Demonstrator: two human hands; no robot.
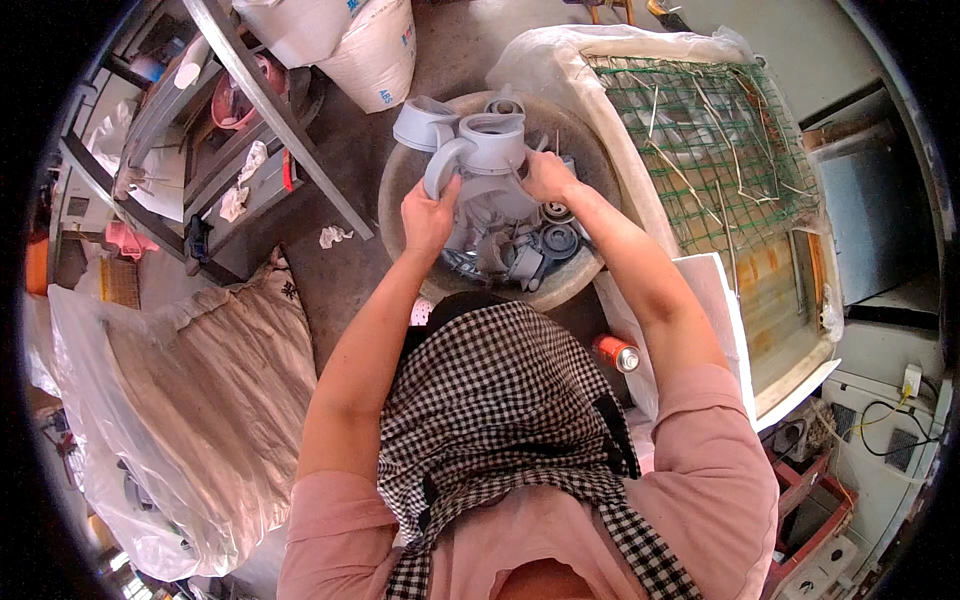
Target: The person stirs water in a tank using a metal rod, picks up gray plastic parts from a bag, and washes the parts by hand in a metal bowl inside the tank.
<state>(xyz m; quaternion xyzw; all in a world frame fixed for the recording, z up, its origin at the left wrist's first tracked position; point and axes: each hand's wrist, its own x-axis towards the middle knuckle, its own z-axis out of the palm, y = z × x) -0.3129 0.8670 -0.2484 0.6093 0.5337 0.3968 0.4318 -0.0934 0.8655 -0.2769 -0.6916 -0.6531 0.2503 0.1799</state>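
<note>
My left hand [431, 214] is closed around the curved handle of a light grey, jug-shaped plastic part [492, 150]. My right hand [549, 178] grips the same part by its right side, so both hands hold it up over a big round tub [397, 190]. Another grey part with a round rim [424, 122] rests against the tub's far left edge, beside the held one. Inside the tub lie several loose grey plastic pieces, among them a round ringed piece [560, 240] close to my right wrist. My fingertips are partly hidden behind the held part.
To the right stands a pale-rimmed trough [650, 190] with green wire mesh [720, 140] across it. An orange can [616, 353] is near my right elbow. A metal frame rack [285, 120] and white sacks [365, 55] stand far left; plastic-covered sacking [230, 360] is nearer.
</note>
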